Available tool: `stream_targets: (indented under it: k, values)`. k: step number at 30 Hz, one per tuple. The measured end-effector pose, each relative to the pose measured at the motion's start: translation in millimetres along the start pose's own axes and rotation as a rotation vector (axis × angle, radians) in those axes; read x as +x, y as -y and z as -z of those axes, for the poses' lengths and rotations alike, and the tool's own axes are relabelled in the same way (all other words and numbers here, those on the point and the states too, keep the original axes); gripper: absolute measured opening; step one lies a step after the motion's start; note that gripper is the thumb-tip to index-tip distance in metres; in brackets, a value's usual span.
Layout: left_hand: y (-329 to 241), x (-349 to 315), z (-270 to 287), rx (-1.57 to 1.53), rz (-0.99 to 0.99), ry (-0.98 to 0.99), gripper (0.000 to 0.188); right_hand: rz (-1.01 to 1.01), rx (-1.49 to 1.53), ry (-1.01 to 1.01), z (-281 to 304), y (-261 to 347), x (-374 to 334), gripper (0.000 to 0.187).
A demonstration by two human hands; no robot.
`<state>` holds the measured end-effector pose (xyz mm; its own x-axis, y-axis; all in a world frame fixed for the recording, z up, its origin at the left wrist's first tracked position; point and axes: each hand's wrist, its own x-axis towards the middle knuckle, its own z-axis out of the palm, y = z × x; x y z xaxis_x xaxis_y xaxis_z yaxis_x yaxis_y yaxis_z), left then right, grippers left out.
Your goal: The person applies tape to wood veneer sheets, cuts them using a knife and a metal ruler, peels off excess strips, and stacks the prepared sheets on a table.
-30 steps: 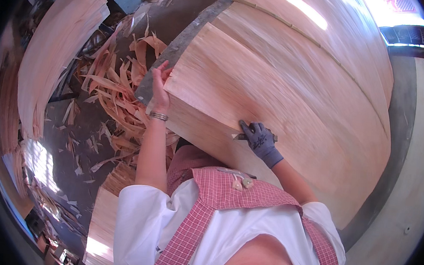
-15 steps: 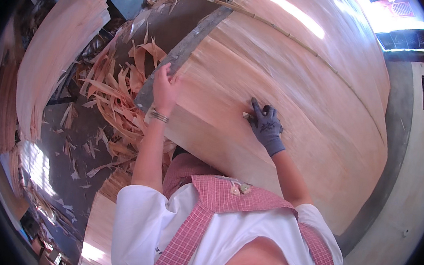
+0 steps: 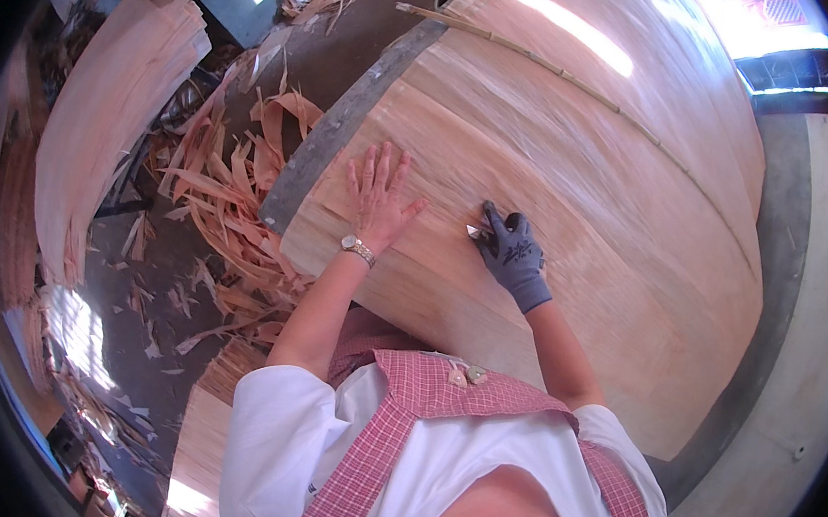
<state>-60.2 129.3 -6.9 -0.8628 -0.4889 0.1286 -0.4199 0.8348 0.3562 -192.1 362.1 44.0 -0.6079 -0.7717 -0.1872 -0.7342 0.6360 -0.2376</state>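
Note:
My bare left hand (image 3: 378,199), with a watch (image 3: 357,246) at its wrist, lies flat on a pale wood veneer sheet (image 3: 613,323). Its fingers are spread and point away from me. To its right, my right hand (image 3: 512,253) wears a grey-blue glove and rests on the same sheet. Closed in it is a knife, of which only a short shiny blade (image 3: 475,232) shows at the glove's left side; the glove hides the rest. Fine grain lines run across the sheet between and beyond my hands.
A thin bamboo stick (image 3: 564,76) lies across the far veneer. The table's grey edge (image 3: 347,117) runs along the left. Curled veneer strips (image 3: 234,196) heap beside it on the floor. A stack of veneer sheets (image 3: 119,109) stands far left. A pale ledge (image 3: 803,386) borders the right.
My left hand has moved right from the table's grey edge and now lies flat on the veneer. My right hand has shifted slightly left, and more of the blade shows.

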Motion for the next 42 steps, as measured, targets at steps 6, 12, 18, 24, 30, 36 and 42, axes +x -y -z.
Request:
stream_targets:
  k: [6, 12, 18, 24, 30, 36, 42]
  values:
    - [2.9, 4.2, 3.1, -0.015, -0.001, 0.005, 0.087, -0.048, 0.006, 0.007, -0.6, 9.6, 4.3, 0.064]
    - [6.7, 7.6, 7.5, -0.023, -0.019, 0.023, 0.087, -0.079, -0.06, 0.007, -3.2, 14.2, 3.5, 0.065]
    - [8.9, 10.1, 7.4, -0.035, -0.031, 0.016, 0.089, -0.084, -0.065, -0.009, -5.9, 16.0, 3.0, 0.069]
    - [9.4, 13.2, 8.2, -0.015, -0.04, 0.026, 0.089, -0.025, 0.004, -0.07, -19.0, 17.4, -18.0, 0.077]
    - [58.5, 6.5, 13.0, -0.061, -0.203, 0.025, 0.083, -0.135, 0.23, -0.053, -8.8, 18.1, -8.6, 0.063]
    - [97.8, 28.6, 58.4, -0.289, -0.372, 0.234, 0.092, 0.152, 0.433, -0.041, -2.1, 70.8, 22.9, 0.039]
    - [119.9, 47.4, 83.4, -0.323, -0.481, 0.379, 0.098, 0.445, -0.018, 0.031, -30.2, 137.7, 73.2, 0.016]
